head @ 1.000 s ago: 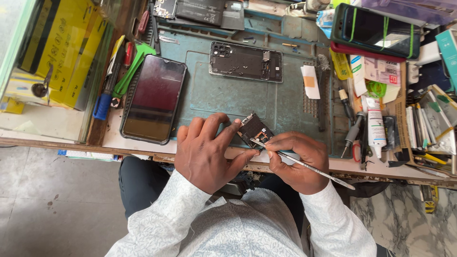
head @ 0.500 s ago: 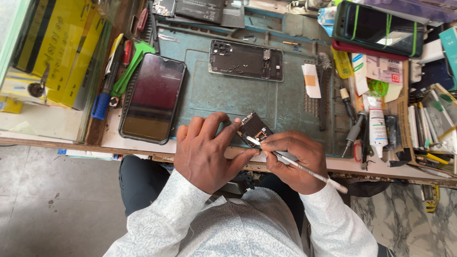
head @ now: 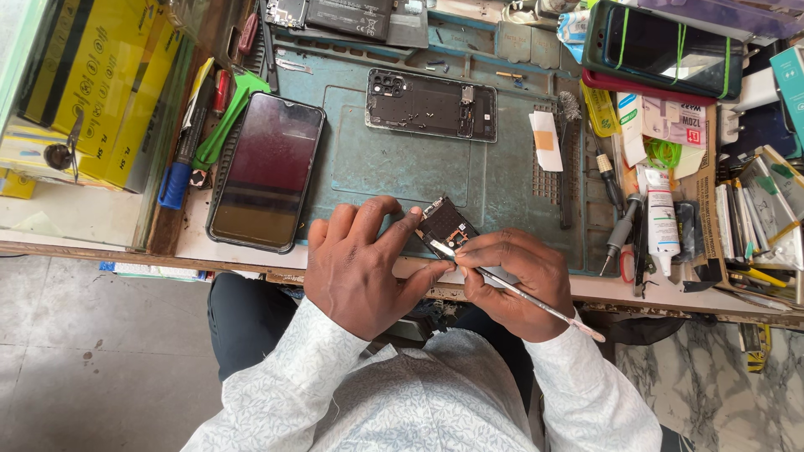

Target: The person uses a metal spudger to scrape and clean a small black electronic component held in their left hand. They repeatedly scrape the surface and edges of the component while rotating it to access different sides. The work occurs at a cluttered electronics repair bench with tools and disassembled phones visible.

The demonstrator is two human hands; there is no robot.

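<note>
While the left hand [head: 360,264] still pinches the board [head: 444,228], the right hand [head: 511,280], gripping tweezers [head: 536,301], has barely moved, suggesting fine work continues.

The mat [head: 394,167] is dull teal. The phone [head: 266,172] on its left has a black screen with a reddish sheen. The frame [head: 431,105] at the far side is black. The small board [head: 444,226] is black with silver edges, and the tool [head: 536,303] is silver with a pink tip. The sleeves [head: 285,377] are white with a fine grey leaf print. The boxes [head: 92,84] at far left are yellow. A green tool [head: 226,125] lies beside a blue-handled one [head: 174,184].
</note>
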